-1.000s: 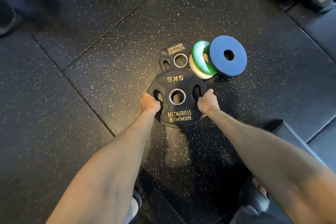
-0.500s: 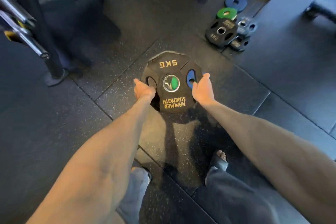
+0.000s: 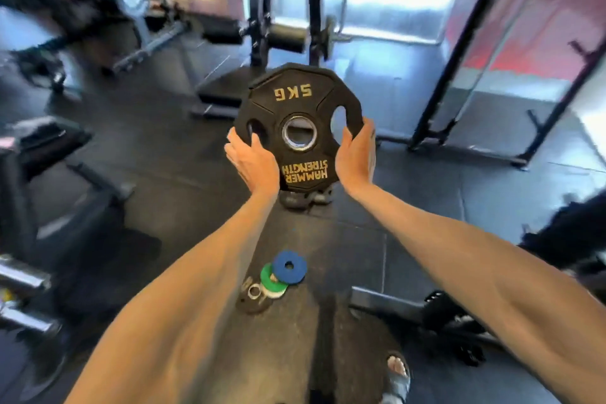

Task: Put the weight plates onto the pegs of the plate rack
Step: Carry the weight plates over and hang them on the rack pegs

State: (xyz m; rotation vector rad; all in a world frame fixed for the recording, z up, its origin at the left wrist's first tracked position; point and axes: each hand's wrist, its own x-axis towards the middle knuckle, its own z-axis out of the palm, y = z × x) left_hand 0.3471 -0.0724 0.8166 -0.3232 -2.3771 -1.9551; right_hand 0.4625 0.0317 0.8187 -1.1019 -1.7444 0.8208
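Dark rubber floor underlies the scene. Beyond the 5KG plate stands a black machine frame, blurred. The 5KG plate, black with gold lettering that reads upside down, is held upright in the air at arm's length, face toward the camera and clear of the floor. The left hand grips its left rim, fingers curled at the grip hole. The right hand clasps its right rim, fingers wrapped behind. Below the 5KG plate, on the floor nearer the person, a small black plate, a blue plate and a green plate lie overlapping.
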